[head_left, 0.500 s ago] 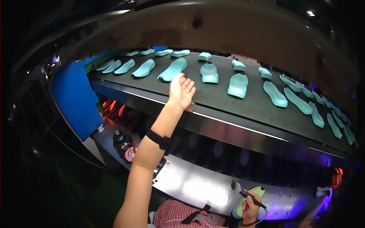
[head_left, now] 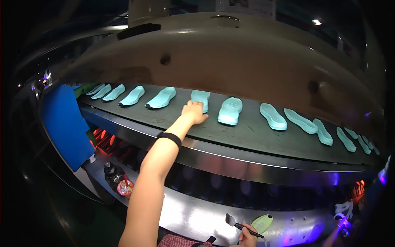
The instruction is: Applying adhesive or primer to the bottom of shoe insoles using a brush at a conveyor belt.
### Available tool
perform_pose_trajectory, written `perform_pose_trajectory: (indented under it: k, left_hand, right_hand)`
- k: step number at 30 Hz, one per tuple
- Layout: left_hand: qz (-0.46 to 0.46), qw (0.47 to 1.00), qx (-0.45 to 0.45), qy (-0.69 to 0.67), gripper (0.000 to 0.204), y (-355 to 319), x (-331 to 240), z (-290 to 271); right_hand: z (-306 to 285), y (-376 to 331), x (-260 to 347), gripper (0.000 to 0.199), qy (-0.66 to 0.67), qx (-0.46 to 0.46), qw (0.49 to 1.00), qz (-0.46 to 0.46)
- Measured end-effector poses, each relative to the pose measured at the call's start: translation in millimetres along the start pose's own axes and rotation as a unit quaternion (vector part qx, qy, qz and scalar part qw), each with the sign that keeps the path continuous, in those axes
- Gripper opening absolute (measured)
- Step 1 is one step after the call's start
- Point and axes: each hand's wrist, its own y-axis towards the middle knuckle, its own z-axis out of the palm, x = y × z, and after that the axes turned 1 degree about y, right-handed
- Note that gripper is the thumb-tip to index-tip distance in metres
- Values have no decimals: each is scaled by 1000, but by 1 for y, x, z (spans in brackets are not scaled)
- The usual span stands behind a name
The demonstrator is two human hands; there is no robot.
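Observation:
My left hand reaches onto a dark conveyor belt, its fingers bent over the near end of a turquoise shoe sole. The thumb sticks out to the right of that sole, and the palm is hidden. At the lower edge my right hand is closed round a brush with a black handle and flat bristles. Just behind the right hand is a light green sole with a dark tip, over the metal ledge; whether the fingers touch it is hard to see.
More turquoise soles lie along the belt on both sides. A brown machine hood hangs low over it. Below the belt runs a metal ledge. A dark bottle and a red-patterned cup stand at the left, by a blue panel.
My left hand has turned from open, palm up, to bent over a sole. The view has shifted, so the hood covers the back row of soles. My right hand still holds the brush.

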Motion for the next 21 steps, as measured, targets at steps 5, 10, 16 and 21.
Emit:
perform_pose_trajectory:
  k: [5,10,16,21]
  left_hand:
    - [79,986,-23,-144,28,-24,-13,-3]
    - [249,908,60,-332,23,-58,-32,-12]
    - [241,849,-81,-463,21,-120,-61,-11]
    - [-20,520,-187,-834,38,-212,-62,15]
  right_hand:
    - [-9,2,-3,24,72,-14,996,-47]
    - [8,-16,18,22,121,21,988,-97]
    - [3,-18,28,24,145,-15,972,-186]
    - [-10,-18,41,25,121,-51,974,-186]
